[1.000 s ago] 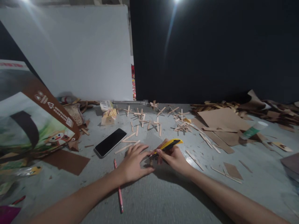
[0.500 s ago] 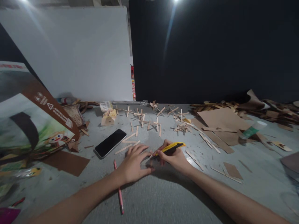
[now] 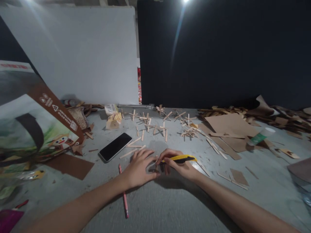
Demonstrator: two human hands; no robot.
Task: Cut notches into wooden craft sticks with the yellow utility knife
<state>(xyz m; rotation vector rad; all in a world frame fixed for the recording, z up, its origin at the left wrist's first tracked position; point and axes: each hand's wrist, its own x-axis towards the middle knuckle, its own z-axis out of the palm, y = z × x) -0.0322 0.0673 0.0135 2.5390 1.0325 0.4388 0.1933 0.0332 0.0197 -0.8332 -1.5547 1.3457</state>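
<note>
Head view: your right hand (image 3: 178, 165) has its fingers curled round a yellow-and-black plastic utility knife (image 3: 179, 158). On the grey counter (image 3: 145, 213) before you, your left hand (image 3: 137, 170) pins a short, narrow brown piece (image 3: 156, 164), probably wood, between thumb and forefinger. The blade is too small to make out; pressed too hard, it could skid into those nearby fingertips. A slim pink pencil (image 3: 125, 204) under your left arm (image 3: 97, 195) could roll if nudged.

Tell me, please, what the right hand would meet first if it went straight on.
Probably the small brown piece by the left hand, though depth there is unclear.
</note>
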